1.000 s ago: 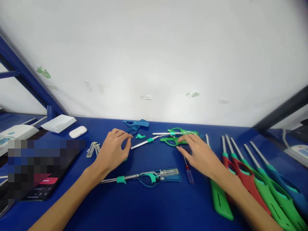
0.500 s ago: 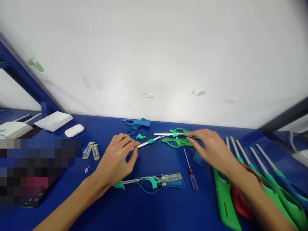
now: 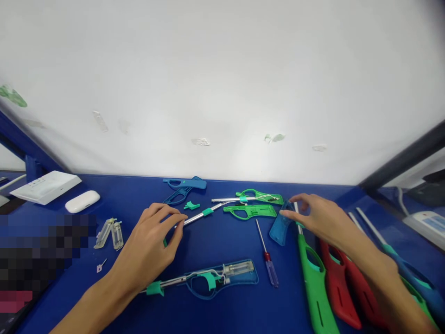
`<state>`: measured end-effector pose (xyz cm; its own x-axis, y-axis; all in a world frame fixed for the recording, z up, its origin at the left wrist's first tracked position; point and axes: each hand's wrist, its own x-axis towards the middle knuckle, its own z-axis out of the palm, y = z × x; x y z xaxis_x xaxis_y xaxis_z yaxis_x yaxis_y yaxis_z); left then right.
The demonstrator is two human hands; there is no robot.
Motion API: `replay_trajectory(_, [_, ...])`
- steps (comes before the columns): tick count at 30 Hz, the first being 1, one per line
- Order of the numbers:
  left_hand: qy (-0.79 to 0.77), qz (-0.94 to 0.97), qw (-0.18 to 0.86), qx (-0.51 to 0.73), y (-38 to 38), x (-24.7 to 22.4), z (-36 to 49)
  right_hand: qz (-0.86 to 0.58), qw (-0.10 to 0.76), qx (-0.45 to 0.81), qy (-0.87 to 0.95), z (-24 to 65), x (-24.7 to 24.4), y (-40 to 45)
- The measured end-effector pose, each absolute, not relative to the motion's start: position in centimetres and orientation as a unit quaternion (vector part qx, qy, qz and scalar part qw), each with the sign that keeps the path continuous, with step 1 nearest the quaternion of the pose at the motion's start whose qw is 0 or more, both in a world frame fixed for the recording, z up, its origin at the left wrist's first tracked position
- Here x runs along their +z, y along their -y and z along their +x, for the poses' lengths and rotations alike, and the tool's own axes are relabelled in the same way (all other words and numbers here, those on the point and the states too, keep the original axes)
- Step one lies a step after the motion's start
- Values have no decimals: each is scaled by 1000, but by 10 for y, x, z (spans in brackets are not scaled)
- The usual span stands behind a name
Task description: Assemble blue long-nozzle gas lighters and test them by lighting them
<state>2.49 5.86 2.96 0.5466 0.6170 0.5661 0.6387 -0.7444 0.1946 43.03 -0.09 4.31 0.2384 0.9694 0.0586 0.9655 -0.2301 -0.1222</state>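
My left hand pinches the near end of a metal lighter tube with a teal collar. My right hand is at the upper end of a translucent blue casing half; thumb and fingers are apart, and a gap shows between them. Beside the tube lie two green casing halves, with a second metal tube and wires across the farther one. In front, an opened blue lighter shows its clear fuel tank, white wires and teal trigger.
A screwdriver lies right of centre. Several assembled lighters, one a green lighter, line the right side. Blue casing pieces and a teal trigger lie behind. At left are clear fuel tanks and a white case.
My right hand has left the green casing and moved right to the blue casing half. My left hand stays on the metal tube. The whole view has shifted slightly.
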Motion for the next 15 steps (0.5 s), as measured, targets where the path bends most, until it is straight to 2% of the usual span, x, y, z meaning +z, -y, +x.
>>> replay_trajectory(7, [331,-882,19,-334,-56,36,28,-814,30,142,562,444,21,-4])
replay_trajectory(15, [322,-880,15,-347,-54,38,31,-799,39,189,570,447,14,-9])
